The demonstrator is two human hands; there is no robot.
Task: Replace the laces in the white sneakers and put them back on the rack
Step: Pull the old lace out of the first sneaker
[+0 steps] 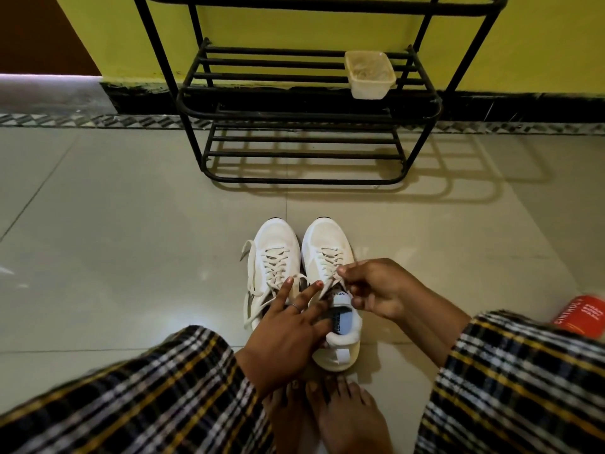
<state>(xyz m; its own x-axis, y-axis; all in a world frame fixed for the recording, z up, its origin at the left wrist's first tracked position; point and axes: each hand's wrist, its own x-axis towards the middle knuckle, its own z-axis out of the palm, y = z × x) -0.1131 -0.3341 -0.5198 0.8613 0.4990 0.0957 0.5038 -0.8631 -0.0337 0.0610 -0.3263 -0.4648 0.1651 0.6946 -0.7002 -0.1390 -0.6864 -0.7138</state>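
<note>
Two white sneakers stand side by side on the floor, toes pointing at the rack. The left sneaker (273,253) has its cream laces loose and trailing to the left. The right sneaker (327,247) is laced. My right hand (376,290) pinches a lace end (330,285) at the top eyelets of the right sneaker. My left hand (288,335) lies over the gap between the two shoes, fingers spread and straight, touching the right sneaker's collar. The black metal shoe rack (304,113) stands against the yellow wall beyond them.
A translucent plastic tub (370,73) sits on the rack's middle shelf at the right. An orange packet (582,316) lies on the tiles at the right edge. My bare feet (330,411) are just behind the right sneaker's heel. Pale floor tiles stretch to both sides.
</note>
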